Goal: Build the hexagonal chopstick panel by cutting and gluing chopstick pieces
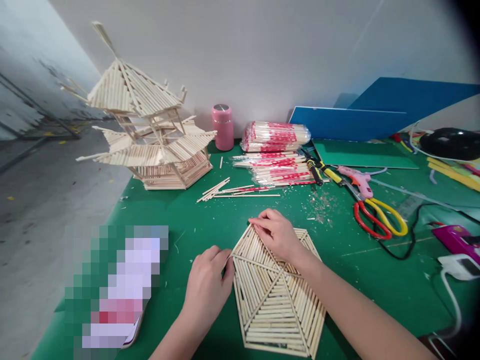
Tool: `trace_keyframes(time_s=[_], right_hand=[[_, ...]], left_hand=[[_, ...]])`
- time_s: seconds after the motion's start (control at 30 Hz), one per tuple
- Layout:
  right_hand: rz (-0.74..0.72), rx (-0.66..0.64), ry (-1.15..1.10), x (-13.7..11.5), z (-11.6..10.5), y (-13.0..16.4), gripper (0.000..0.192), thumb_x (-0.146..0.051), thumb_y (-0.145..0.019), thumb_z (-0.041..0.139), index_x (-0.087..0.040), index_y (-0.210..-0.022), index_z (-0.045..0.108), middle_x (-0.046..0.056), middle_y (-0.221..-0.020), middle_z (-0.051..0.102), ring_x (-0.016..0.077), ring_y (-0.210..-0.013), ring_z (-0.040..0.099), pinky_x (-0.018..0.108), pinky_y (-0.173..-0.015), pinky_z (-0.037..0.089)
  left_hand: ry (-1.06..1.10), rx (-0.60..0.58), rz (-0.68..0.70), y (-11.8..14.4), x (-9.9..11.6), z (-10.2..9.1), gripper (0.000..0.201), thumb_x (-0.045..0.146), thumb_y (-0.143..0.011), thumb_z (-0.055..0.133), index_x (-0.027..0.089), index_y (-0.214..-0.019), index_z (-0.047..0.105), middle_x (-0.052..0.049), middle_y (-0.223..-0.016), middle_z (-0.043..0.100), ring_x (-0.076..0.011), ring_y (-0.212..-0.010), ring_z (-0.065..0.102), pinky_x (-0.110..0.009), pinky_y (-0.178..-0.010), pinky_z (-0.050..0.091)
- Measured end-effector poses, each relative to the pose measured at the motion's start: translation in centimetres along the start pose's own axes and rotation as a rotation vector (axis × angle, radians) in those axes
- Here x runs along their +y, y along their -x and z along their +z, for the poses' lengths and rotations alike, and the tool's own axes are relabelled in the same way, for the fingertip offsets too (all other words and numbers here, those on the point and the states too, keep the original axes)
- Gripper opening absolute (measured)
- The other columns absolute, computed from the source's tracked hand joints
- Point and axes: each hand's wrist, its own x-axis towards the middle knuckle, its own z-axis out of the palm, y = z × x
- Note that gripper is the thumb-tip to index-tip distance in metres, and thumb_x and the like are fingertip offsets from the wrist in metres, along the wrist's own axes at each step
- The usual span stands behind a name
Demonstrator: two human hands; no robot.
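Note:
A many-sided flat panel of wooden chopsticks lies on the green table, its sticks set in wedges between spokes that meet near the middle. With thumb and fingers closed, my left hand grips the panel's left corner. My right hand reaches across the top of the panel, fingertips pinched together at the upper left corner on the end of an edge stick. The right forearm covers part of the panel's right side.
A chopstick pagoda model stands at back left, beside a pink flask. Bundled chopsticks, pliers, a pink glue gun and red-and-yellow scissors lie behind. A blurred-out phone is at left; cables run at right.

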Motion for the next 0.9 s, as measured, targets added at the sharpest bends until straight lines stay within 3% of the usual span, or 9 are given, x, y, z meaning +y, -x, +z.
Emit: trace_keyframes(time_s=[0.5, 0.9], right_hand=[[0.005, 0.002, 0.003, 0.0, 0.0, 0.1, 0.024, -0.022, -0.084, 0.046, -0.024, -0.1, 0.065, 0.004, -0.082, 0.057, 0.0162, -0.079, 0.05, 0.03, -0.07, 0.041], [-0.003, 0.015, -0.005, 0.1, 0.1, 0.1, 0.023, -0.022, -0.084, 0.047, -0.024, -0.099, 0.065, 0.004, -0.082, 0.057, 0.0155, -0.078, 0.05, 0.029, -0.069, 0.041]], left_hand=[[0.164, -0.073, -0.083, -0.4, -0.2, -0.8, 0.027, 0.024, -0.079, 0.038, 0.017, -0.082, 0.064, -0.002, -0.067, 0.055, -0.0145, -0.062, 0.053, -0.024, -0.056, 0.039], [0.168, -0.066, -0.061, -0.1, -0.1, -0.9, 0.026, 0.025, -0.078, 0.039, 0.017, -0.079, 0.064, -0.003, -0.067, 0.056, -0.016, -0.066, 0.053, -0.025, -0.057, 0.04]])
